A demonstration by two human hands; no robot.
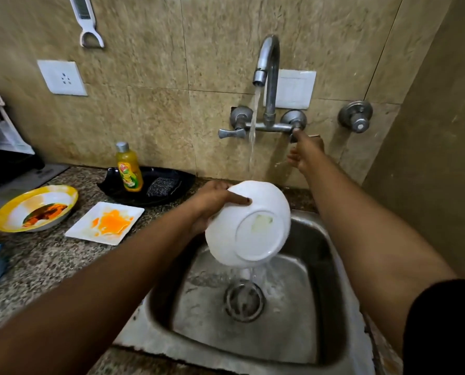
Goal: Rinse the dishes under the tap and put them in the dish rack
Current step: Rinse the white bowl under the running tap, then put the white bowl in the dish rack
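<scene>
White bowl [247, 226], gripped tilted by the left hand [209, 204], drains under the stream; right hand [306, 152], at two o'clock, grips the tap handle [296, 131].

Bare forearms, black sleeve [442, 328] on right

home kitchen: steel sink [331, 255], wall tap [266, 66], granite counter [50, 255]
</scene>
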